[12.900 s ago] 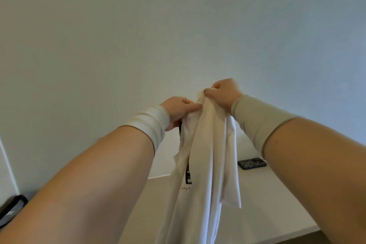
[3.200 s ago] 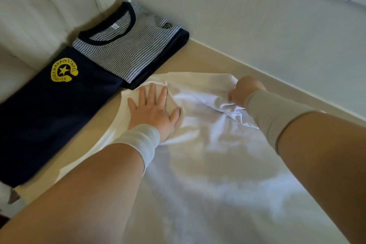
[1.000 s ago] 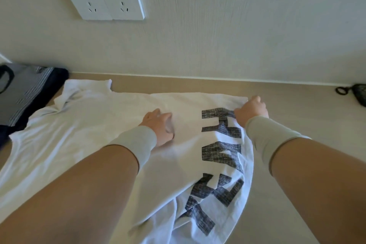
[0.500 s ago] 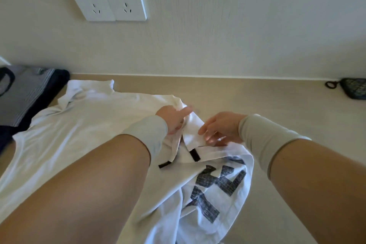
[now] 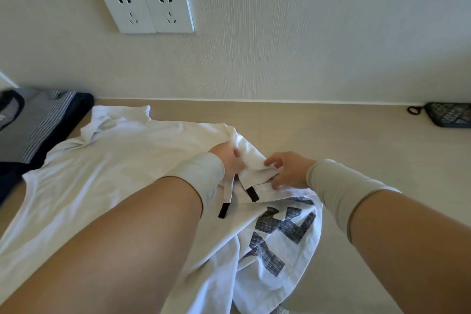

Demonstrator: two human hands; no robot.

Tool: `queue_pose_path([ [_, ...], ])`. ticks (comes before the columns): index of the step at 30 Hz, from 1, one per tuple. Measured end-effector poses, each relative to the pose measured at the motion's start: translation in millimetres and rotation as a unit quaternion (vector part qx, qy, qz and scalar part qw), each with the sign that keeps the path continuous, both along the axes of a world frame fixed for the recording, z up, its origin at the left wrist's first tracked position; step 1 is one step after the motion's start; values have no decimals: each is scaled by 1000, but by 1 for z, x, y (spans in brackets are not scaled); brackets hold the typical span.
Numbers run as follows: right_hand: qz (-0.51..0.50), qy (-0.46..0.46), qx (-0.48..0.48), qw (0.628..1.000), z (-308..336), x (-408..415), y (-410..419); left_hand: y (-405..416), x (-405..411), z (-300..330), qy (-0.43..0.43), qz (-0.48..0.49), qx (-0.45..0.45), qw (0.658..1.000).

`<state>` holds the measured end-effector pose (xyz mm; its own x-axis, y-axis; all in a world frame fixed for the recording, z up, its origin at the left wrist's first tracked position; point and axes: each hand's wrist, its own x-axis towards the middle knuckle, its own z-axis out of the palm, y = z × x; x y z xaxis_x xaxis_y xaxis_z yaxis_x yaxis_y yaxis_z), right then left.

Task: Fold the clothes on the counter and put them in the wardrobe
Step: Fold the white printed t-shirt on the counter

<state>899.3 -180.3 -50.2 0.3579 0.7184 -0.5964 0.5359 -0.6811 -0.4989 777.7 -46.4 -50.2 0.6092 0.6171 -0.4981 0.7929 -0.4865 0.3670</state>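
Moved since a second ago: your hands have left the flat hem and drawn a flap of the white T-shirt [image 5: 122,173] back toward you, so part of the dark lettering is now covered.
Head view, T-shirt: it lies spread on the beige counter [image 5: 331,130], collar to your left, printed end to your right and spilling off the near edge.
Left hand [image 5: 229,158]: fingers curled round the turned-back fold, gripping the cloth.
Right hand [image 5: 285,171]: fingertips pinching the flap's corner, thumb on top.
Doing the fold well: I'd keep both grips level, lay the flap's edge parallel to the shirt's long side, then press the crease flat (the overhanging end may drag it askew).
Count: one white T-shirt in hand; a stack of folded dark clothes [image 5: 43,125] at the left, its number unclear; two wall sockets [image 5: 147,7]; one dark pouch [image 5: 448,117] at far right; two black tabs [image 5: 252,194] on the cloth.
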Motion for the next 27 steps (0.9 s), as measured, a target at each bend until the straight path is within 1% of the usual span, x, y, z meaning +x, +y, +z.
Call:
queue_pose_path([
  [2, -11, -11, 6, 1000, -2, 0, -2, -6, -1, 1, 55, -65, 5, 996],
  [4, -37, -8, 10, 999, 0, 0, -4, -9, -3, -6, 113, -116, 50, 986],
  [5, -53, -2, 11, 999, 1, 0, -5, -10, -4, -9, 110, -120, 72, 984],
  [7, -76, 5, 12, 997, 2, 2, -8, -12, -6, -13, 53, -85, 93, 991],
  [9, -83, 6, 4, 996, 3, 1, -11, -9, -8, -12, 5, -44, 93, 995],
  [10, -85, 5, 0, 996, 4, 0, -12, -8, -8, -10, -6, -42, 79, 996],
  [11, -85, 3, 0, 996, 5, -2, -12, -8, -8, -8, -2, -56, 61, 997],
  [12, -82, 0, 2, 997, 6, -4, -13, -8, -8, -6, 22, -80, 50, 995],
  [14, -74, -4, 7, 997, 8, -8, -13, -8, -10, -8, 82, -125, 66, 987],
  [15, -74, -5, 9, 997, 9, -10, -12, -9, -11, -13, 92, -131, 78, 984],
  [19, -95, -4, 17, 995, 11, -17, -14, -15, -12, -26, 29, -92, 98, 990],
  [22, -114, -3, 27, 993, 7, -22, -17, -19, -12, -31, -3, -55, 103, 993],
  [25, -129, 4, 27, 991, 12, -28, -17, -20, -12, -22, -39, -51, 117, 991],
  [26, -120, 3, 23, 993, 14, -30, -17, -18, -12, -17, -70, -32, 119, 990],
  [27, -133, 14, 13, 991, 16, -32, -15, -15, -14, -8, -109, 1, 109, 988],
])
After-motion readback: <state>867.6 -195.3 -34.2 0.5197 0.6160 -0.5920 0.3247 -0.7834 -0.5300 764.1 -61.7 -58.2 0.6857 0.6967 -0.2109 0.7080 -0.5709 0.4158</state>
